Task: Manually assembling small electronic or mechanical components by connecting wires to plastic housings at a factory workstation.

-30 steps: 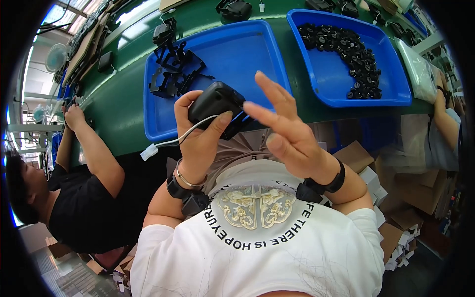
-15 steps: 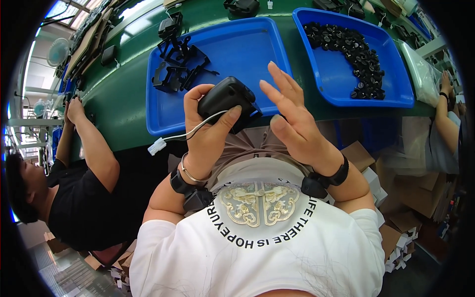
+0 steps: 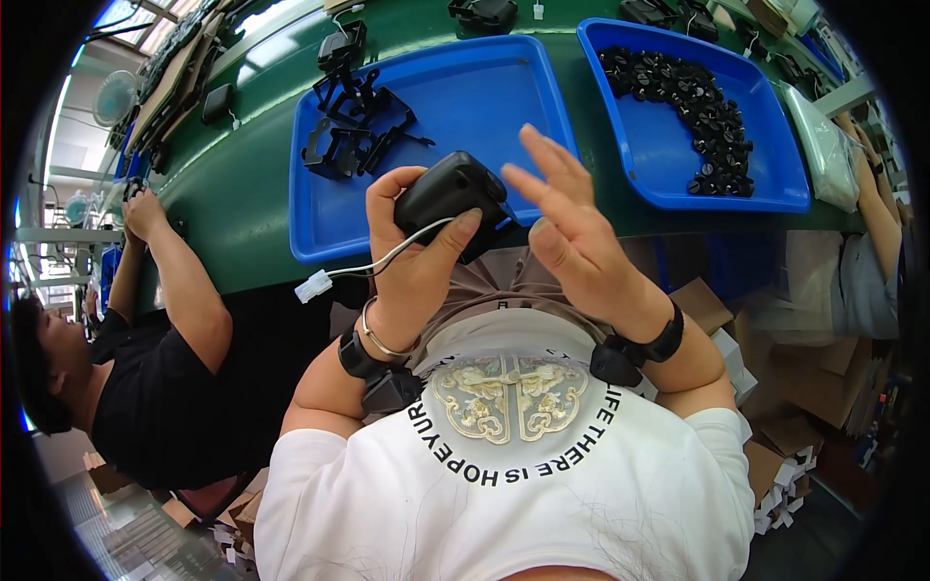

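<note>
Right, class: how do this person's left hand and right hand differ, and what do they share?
The left hand grips the black device; the right hand holds nothing.
The left hand's fingers curl around the device, while the right hand is open with its fingers extended.
The left hand has a metal bangle at its wrist; the right hand shows none.
Both are gloveless, with a dark strap at the wrist.
</note>
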The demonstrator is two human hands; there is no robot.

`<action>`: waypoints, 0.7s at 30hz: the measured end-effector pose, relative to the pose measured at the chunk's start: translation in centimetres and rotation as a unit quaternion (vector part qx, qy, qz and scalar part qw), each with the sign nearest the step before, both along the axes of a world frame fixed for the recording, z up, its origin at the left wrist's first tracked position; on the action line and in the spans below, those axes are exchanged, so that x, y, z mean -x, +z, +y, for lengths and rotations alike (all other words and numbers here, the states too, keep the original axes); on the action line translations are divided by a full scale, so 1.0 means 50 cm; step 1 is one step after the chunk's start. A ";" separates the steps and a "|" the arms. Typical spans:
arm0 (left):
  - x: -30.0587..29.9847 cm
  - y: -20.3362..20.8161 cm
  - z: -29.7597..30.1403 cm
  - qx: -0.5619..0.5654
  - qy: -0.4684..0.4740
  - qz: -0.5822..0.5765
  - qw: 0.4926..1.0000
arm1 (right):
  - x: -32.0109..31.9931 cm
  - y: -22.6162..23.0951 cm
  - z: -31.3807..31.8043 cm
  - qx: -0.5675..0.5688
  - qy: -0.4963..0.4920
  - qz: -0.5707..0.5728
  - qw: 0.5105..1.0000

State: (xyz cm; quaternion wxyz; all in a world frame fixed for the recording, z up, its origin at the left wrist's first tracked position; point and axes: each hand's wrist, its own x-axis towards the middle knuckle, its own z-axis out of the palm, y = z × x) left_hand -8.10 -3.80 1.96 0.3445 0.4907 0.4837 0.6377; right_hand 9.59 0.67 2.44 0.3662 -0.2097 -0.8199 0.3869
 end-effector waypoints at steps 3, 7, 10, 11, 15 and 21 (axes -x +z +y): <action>-0.001 0.005 0.002 0.001 -0.001 0.016 1.000 | -0.001 0.009 0.004 0.000 -0.017 -0.011 1.000; -0.007 0.008 -0.002 0.008 -0.010 -0.018 1.000 | 0.007 0.007 -0.012 -0.009 -0.022 0.030 0.999; -0.010 0.006 -0.003 -0.015 0.003 -0.012 1.000 | 0.016 0.002 -0.022 0.008 -0.034 0.054 0.998; -0.003 0.008 0.001 -0.015 0.000 0.006 1.000 | 0.008 0.011 -0.019 -0.019 -0.019 0.036 0.999; 0.004 0.017 0.000 0.018 -0.023 -0.004 1.000 | -0.025 0.014 0.004 0.006 0.007 0.042 0.999; -0.003 0.036 -0.006 0.142 -0.117 -0.164 0.969 | -0.029 -0.015 0.009 0.260 -0.012 0.080 0.962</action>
